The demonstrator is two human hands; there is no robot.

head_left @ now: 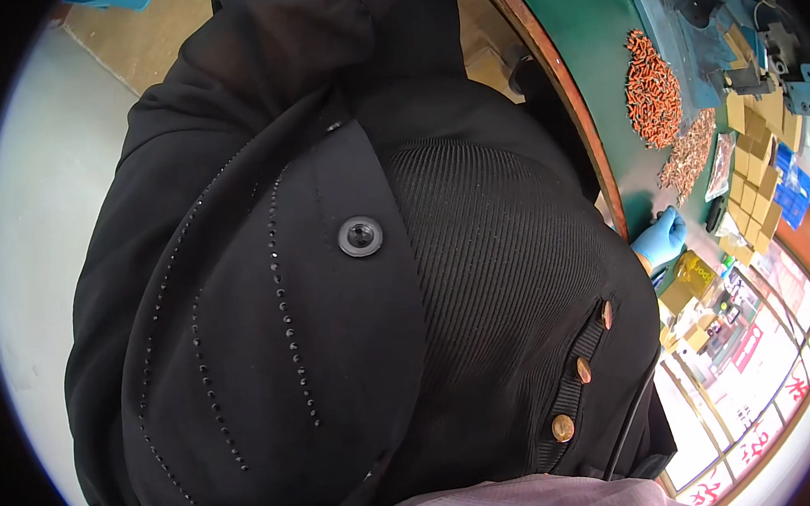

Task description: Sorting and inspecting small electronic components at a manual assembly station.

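Nearest the camera, the person's own black garment [333, 285], with its dark round button and a row of small brass studs, fills most of the view and hides both forearms. Just past it, one hand in a blue glove [661, 235] rests at the near edge of the green-topped desk [587, 47], right beside the reddish wooden rim [570, 94]. Which hand it is cannot be told, and its grip is curled loosely, fingers drawn together, with nothing plainly clamped in it; the other hand is out of sight.

Beyond the glove, toward the middle of the desk, lies a heap of small brownish metal pieces [688, 154], and farther on a larger heap of small orange cylindrical parts [652, 89]. Beside them, toward the desk's right side, stand stacks of flat tan cardboard squares [754, 171]. At the far edge sits a blue-grey metal fixture [715, 21].

As a judgement, picking from the brown heap goes best by reaching straight from the near edge and pinching a few pieces, keeping the wrist low.

Open room is scant: a bare green strip runs along the rim between glove and heaps, while the cardboard stacks crowd the right.
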